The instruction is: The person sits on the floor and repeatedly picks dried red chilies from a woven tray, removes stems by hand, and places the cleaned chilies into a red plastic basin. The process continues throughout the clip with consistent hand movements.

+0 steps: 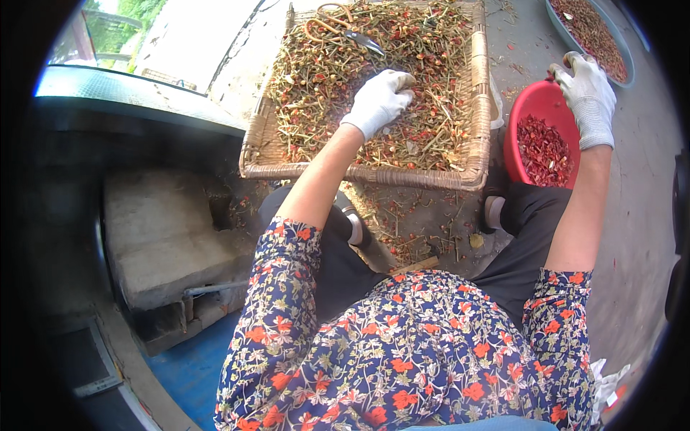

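My left hand point(380, 102), in a white knit glove, is low over a shallow rectangular wicker basket point(480, 86). Its fingers are partly bent, with a gap between thumb and fingers and nothing visible in it. Dried chilli stems and caps point(323, 108), mixed with red bits, fill the basket. My right hand point(587, 97), also gloved, is at the far rim of a red plastic basin point(515, 118). A small dark red piece point(550, 75), apparently dried chilli, shows at its fingertips. Dried red chilli pieces point(544, 151) lie inside the basin.
Scissors point(345, 32) with orange-brown handles lie on the stems at the basket's far side. A blue-grey basin point(625, 59) of chilli bits stands far right. Scraps litter the concrete floor point(431, 221) between my feet. To the left is a concrete block point(161, 226).
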`<action>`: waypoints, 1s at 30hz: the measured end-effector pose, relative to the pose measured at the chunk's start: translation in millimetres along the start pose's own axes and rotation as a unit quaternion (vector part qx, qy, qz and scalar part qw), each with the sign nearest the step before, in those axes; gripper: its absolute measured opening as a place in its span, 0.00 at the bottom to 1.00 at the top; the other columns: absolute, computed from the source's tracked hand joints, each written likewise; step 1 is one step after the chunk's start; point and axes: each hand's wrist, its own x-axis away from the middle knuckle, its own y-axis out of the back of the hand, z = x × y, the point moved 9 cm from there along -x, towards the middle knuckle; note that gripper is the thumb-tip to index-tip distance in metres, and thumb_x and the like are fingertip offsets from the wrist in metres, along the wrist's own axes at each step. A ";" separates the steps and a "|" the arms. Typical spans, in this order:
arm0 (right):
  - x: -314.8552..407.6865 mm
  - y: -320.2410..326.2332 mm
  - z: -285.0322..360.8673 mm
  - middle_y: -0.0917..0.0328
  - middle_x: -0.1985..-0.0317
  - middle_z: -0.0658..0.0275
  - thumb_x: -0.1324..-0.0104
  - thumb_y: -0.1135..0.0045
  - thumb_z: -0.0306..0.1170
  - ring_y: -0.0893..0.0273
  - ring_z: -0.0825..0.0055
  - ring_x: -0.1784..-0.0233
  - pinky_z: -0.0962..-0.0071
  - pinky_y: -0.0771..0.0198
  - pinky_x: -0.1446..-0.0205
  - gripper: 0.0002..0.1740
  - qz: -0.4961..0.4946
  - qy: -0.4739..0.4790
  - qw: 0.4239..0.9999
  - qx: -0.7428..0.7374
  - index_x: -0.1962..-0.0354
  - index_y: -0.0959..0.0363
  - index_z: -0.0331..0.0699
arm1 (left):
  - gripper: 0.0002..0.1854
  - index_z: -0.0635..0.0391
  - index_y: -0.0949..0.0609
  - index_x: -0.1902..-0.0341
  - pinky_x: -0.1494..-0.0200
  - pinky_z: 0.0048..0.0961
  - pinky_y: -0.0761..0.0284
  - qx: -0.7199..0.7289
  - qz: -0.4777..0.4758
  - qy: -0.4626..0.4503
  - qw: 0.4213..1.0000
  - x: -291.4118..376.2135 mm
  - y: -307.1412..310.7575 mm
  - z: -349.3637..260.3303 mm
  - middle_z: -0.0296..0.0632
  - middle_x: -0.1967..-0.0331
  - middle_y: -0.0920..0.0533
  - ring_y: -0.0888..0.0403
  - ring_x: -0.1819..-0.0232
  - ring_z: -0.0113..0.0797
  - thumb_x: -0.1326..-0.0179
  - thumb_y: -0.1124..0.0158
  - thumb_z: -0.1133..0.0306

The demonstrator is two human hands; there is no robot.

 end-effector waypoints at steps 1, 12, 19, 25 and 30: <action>-0.5 1.9 -4.8 0.15 0.44 0.58 0.28 0.41 0.52 0.16 0.55 0.42 0.52 0.21 0.42 0.22 -0.016 -0.012 1.000 0.019 0.48 0.16 0.47 | 0.26 0.48 0.19 0.32 0.30 0.40 0.26 -0.049 0.013 -0.040 0.998 -1.9 -8.7 -5.4 0.51 0.32 0.22 0.20 0.34 0.49 0.29 0.34 0.51; 6.0 9.8 44.1 0.17 0.47 0.58 0.28 0.41 0.48 0.17 0.53 0.45 0.57 0.23 0.43 0.20 -0.068 0.088 0.988 -0.103 0.50 0.17 0.43 | 0.11 0.60 0.13 0.57 0.45 0.34 0.21 0.035 0.291 -0.013 0.956 35.3 -33.4 8.3 0.43 0.56 0.16 0.17 0.54 0.37 0.41 0.28 0.68; 14.1 5.8 66.3 0.16 0.49 0.57 0.29 0.41 0.46 0.17 0.52 0.46 0.56 0.23 0.44 0.20 -0.039 0.130 0.980 -0.147 0.50 0.17 0.42 | 0.16 0.58 0.12 0.53 0.38 0.34 0.22 0.125 0.312 -0.067 0.939 81.3 21.9 -11.7 0.41 0.48 0.14 0.17 0.43 0.36 0.43 0.21 0.66; 23.6 1.0 93.6 0.16 0.49 0.56 0.28 0.42 0.47 0.16 0.52 0.47 0.55 0.22 0.44 0.20 -0.035 0.173 0.973 -0.146 0.50 0.17 0.43 | 0.23 0.59 0.14 0.42 0.41 0.32 0.20 0.199 0.296 0.079 0.931 93.4 52.0 13.1 0.37 0.50 0.11 0.15 0.48 0.31 0.36 0.23 0.61; 29.5 -3.7 109.9 0.15 0.50 0.58 0.27 0.42 0.48 0.14 0.54 0.49 0.53 0.20 0.44 0.19 -0.037 0.189 0.971 -0.139 0.50 0.16 0.46 | 0.11 0.61 0.14 0.51 0.53 0.28 0.20 0.020 0.151 0.086 0.985 54.8 63.2 42.4 0.36 0.61 0.11 0.17 0.60 0.26 0.30 0.31 0.67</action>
